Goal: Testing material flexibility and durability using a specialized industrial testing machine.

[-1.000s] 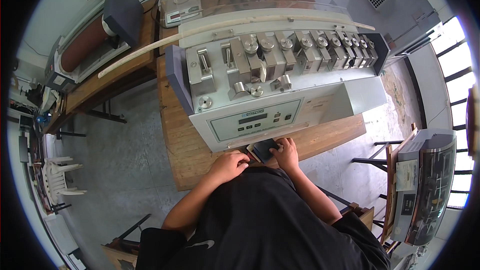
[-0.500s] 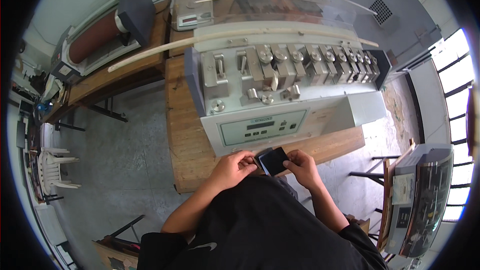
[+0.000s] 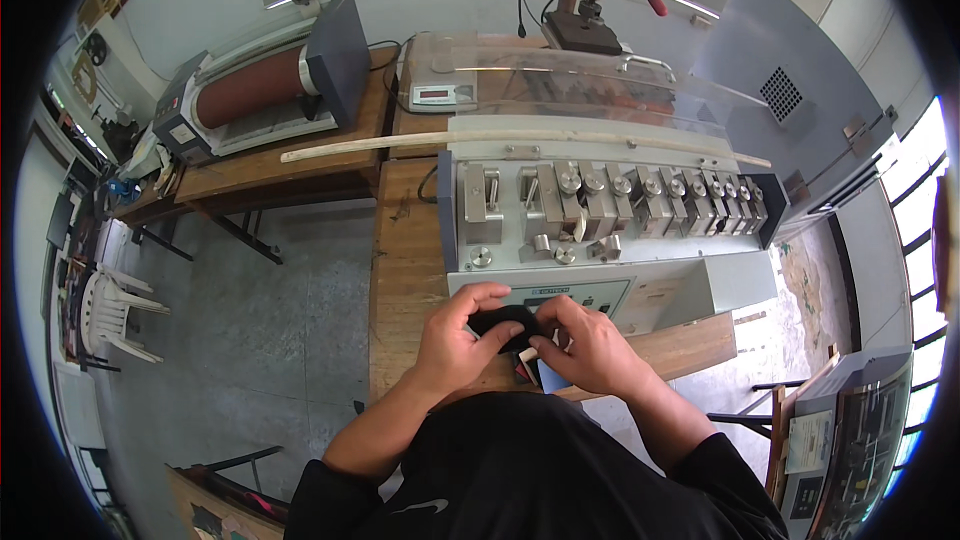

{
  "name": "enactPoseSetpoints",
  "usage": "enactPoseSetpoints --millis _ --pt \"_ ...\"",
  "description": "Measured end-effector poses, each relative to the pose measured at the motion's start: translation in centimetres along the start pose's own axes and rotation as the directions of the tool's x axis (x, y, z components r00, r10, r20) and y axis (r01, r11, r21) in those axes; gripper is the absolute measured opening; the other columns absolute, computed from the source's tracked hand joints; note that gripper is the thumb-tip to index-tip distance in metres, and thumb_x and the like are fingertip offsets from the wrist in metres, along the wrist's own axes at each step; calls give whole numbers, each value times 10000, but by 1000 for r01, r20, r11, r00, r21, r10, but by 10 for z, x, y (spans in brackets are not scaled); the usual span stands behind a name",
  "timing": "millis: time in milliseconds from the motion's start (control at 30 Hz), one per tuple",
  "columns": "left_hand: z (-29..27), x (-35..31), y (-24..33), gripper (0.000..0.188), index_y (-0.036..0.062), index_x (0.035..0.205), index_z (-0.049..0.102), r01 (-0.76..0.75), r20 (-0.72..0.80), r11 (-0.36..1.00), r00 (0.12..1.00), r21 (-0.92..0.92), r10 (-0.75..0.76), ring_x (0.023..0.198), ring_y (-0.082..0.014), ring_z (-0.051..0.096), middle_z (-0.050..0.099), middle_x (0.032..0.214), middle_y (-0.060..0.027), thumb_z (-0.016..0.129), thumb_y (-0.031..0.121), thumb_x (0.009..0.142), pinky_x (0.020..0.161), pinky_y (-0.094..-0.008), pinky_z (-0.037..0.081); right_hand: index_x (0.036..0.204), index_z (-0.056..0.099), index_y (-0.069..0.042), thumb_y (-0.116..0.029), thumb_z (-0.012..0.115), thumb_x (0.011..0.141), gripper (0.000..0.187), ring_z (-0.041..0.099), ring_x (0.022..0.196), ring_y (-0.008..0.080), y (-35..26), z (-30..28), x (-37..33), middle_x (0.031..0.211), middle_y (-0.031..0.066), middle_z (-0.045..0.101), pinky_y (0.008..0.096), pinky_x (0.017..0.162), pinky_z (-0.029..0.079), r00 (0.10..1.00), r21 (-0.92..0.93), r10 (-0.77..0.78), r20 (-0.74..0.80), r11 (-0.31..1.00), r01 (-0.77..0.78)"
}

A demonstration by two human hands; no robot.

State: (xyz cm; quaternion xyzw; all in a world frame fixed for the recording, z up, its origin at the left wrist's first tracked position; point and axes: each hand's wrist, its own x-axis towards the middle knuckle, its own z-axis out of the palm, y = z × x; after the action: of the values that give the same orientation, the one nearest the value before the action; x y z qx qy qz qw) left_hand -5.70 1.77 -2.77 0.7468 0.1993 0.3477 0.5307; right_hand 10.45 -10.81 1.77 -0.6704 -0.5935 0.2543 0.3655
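Note:
A bent black swatch point(image 3: 507, 324), perhaps leather or cloth, is pinched between both hands in front of the machine's panel. My left hand point(image 3: 448, 348) is closed on its left end, thumb on top. On the other end my right hand point(image 3: 592, 350) is closed, its fingers curled. Below the right fingers a light blue sheet point(image 3: 552, 377) shows beside small red and tan pieces point(image 3: 524, 368); whether the right hand grips these or they lie on the table is hidden. Just beyond stands a grey-white machine point(image 3: 640, 270) with a row of metal clamps point(image 3: 650, 202).
The wooden table point(image 3: 405, 260) carries the machine, with a clear hinged cover point(image 3: 590, 90) raised behind the clamps. A long wooden stick point(image 3: 390, 143) lies across. At the left is a machine with a brown roller point(image 3: 250, 97); a drill press point(image 3: 585, 30) stands behind.
Both hands have risen toward the machine's panel. The black swatch, flat earlier, is now bent between the fingers. My view has tilted up, bringing in the drill press.

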Motion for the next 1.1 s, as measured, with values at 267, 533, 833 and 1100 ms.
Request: enactPoseSetpoints --millis 267,533,833,1100 --pt "-24 63 34 527 52 1165 592 -284 -7 902 953 325 303 983 -208 644 644 1075 -109 838 56 699 812 -304 520 1394 459 -55 1 614 823 594 611 945 375 -17 -30 55 1082 216 572 426 781 507 952 -46 -237 -194 972 232" --pt "-27 119 26 629 33 1258 585 -393 308 769 914 504 265 1139 -314 583 480 1348 -122 798 -21 668 894 -391 540 1378 477 -92 -116 728 786 643 606 959 314 13 -41 92 1046 116 625 420 812 478 899 -526 -368 -238 827 199" --pt "-27 126 24 492 42 1169 646 -270 249 866 952 422 176 1054 -300 629 566 1274 -95 766 -47 701 847 -357 545 1228 561 -86 -128 739 780 483 593 939 284 21 -46 100 954 83 639 406 832 462 910 -532 -323 -261 835 144" --pt "-34 130 17 465 75 1133 660 -393 263 752 918 529 295 1028 -251 622 638 1183 -62 793 11 692 885 -365 491 1223 602 -85 -97 715 796 442 590 945 291 24 -48 105 965 91 636 409 847 471 890 -506 -374 -261 838 204"
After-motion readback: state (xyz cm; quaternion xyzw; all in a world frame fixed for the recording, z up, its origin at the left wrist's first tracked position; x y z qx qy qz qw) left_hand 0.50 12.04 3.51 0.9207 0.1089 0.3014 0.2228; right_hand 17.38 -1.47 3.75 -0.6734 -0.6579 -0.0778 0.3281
